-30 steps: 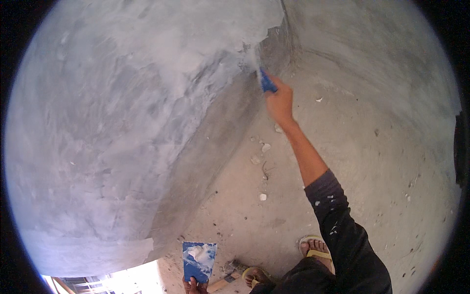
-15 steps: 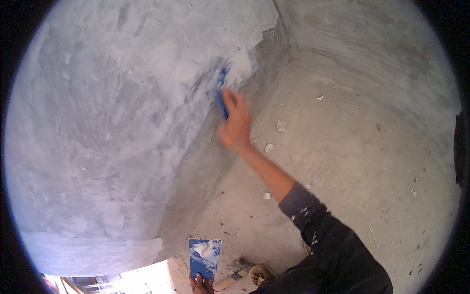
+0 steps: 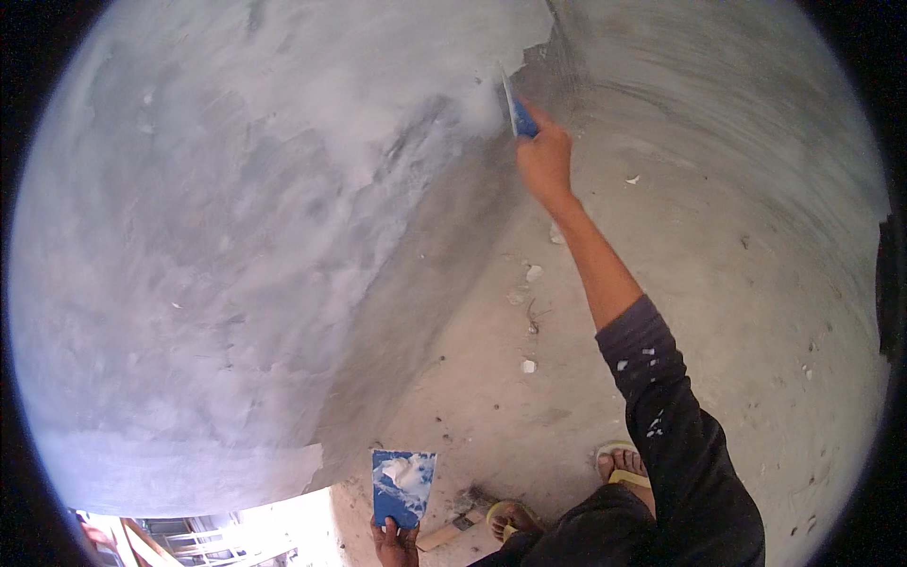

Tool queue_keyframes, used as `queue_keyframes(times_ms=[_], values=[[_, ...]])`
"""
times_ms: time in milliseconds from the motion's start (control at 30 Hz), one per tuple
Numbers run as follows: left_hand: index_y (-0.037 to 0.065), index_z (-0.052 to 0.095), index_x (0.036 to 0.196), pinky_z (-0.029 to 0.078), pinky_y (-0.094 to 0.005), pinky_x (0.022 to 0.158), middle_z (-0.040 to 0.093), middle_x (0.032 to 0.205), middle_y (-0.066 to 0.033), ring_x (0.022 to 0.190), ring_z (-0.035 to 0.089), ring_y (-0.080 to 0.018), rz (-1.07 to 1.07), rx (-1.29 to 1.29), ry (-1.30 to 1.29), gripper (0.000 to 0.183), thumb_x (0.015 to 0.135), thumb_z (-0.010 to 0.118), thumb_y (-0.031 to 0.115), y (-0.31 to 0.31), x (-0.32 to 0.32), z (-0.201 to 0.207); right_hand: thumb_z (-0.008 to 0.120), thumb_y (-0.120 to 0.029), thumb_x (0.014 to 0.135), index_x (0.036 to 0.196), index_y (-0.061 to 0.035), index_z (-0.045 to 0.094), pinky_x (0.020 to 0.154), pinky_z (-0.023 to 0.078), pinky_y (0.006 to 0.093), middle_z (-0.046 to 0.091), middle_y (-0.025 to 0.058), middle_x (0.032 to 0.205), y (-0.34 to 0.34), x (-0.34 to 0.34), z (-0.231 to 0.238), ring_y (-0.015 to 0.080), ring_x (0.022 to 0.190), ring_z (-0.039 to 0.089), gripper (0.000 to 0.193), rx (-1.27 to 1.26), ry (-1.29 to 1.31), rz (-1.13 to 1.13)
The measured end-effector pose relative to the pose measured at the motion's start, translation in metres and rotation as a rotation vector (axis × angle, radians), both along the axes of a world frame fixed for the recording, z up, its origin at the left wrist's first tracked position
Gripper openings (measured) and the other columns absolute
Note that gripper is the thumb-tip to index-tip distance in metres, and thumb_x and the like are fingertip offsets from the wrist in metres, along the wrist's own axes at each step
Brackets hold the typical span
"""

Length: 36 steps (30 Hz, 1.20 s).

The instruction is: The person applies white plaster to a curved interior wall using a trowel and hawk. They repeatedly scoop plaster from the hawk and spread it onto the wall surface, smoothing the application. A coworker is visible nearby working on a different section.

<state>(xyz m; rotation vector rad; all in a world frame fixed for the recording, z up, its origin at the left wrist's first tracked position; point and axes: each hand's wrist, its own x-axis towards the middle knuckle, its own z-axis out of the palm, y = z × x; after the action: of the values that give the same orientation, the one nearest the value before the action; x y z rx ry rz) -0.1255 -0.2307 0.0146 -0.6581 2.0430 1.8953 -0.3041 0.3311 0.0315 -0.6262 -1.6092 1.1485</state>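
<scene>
My right hand [image 3: 546, 161], arm stretched far forward, is closed around a blue putty knife [image 3: 521, 115]. Its blade stands nearly edge-on at the wall, by the border of the white putty coat. Fresh, smeared putty covers the grey wall [image 3: 236, 236] left of the blade, and a bare darker strip [image 3: 406, 274] runs along its bottom. Low in the view, my left hand [image 3: 395, 543] grips a second, wide blue putty knife [image 3: 402, 487] by its lower end. White putty [image 3: 408, 472] lies heaped and smeared on that blade.
Pale crumbs [image 3: 529, 367] and bits of debris dot the concrete floor [image 3: 605, 406]. My sandalled feet [image 3: 510, 520] are near the lower edge, beside a wooden-handled tool [image 3: 452, 531]. Another wall [image 3: 727, 104] meets the coated one at the far corner. Bright clutter [image 3: 198, 539] shows at lower left.
My right hand has swept up and right along the wall with its putty knife, smearing the white patch there. The left hand and its loaded knife have shifted only slightly.
</scene>
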Motion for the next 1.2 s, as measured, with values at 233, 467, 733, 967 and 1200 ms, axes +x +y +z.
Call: queue_keyframes(times_ms=[233, 467, 733, 967, 1200], values=[[0.008, 0.032, 0.13, 0.045, -0.0425, 0.091, 0.041, 0.124, -0.014, 0.112, 0.045, -0.0297, -0.01, -0.218, -0.042, 0.039, 0.094, 0.044, 0.015, 0.013, 0.009, 0.011, 0.053, 0.005, 0.062, 0.124, -0.0124, 0.052, 0.085, 0.045, 0.0409, 0.053, 0.0156, 0.112, -0.121, 0.03, -0.014, 0.0336, 0.101, 0.054, 0.065, 0.228, 0.04, 0.287], [0.009, 0.031, 0.132, 0.044, -0.045, 0.092, 0.039, 0.128, -0.0122, 0.113, 0.045, -0.0286, 0.028, 0.034, -0.083, 0.041, 0.094, 0.044, 0.014, 0.005, -0.004, 0.008, 0.054, 0.008, 0.063, 0.125, -0.0115, 0.051, 0.09, 0.043, 0.0401, 0.052, 0.017, 0.116, -0.097, -0.003, -0.008, 0.0354, 0.107, 0.052, 0.064, 0.316, 0.154, 0.077], [0.01, 0.032, 0.129, 0.046, -0.0406, 0.085, 0.044, 0.118, -0.0114, 0.106, 0.049, -0.0268, 0.044, 0.028, 0.01, 0.039, 0.094, 0.044, 0.022, 0.011, 0.003, -0.006, 0.053, 0.007, 0.064, 0.124, -0.0113, 0.054, 0.098, 0.039, 0.0414, 0.05, 0.0205, 0.12, -0.222, 0.007, -0.02, 0.0355, 0.114, 0.05, 0.063, 0.57, 0.189, 0.278], [0.01, 0.031, 0.132, 0.044, -0.0425, 0.09, 0.039, 0.127, -0.0121, 0.113, 0.044, -0.0284, 0.109, 0.016, -0.077, 0.04, 0.095, 0.043, 0.018, 0.019, -0.002, 0.009, 0.051, 0.006, 0.065, 0.122, -0.0074, 0.055, 0.086, 0.045, 0.0368, 0.058, 0.0185, 0.113, -0.102, 0.024, 0.0, 0.0303, 0.095, 0.061, 0.058, 0.486, 0.119, -0.102], [0.008, 0.03, 0.134, 0.044, -0.0419, 0.091, 0.038, 0.129, -0.0133, 0.114, 0.044, -0.0289, 0.155, -0.032, -0.042, 0.042, 0.095, 0.042, 0.018, 0.03, 0.01, 0.011, 0.053, 0.003, 0.063, 0.119, -0.0129, 0.056, 0.078, 0.047, 0.04, 0.06, 0.0169, 0.102, -0.047, -0.015, -0.043, 0.033, 0.093, 0.057, 0.059, 0.111, 0.02, -0.048]])
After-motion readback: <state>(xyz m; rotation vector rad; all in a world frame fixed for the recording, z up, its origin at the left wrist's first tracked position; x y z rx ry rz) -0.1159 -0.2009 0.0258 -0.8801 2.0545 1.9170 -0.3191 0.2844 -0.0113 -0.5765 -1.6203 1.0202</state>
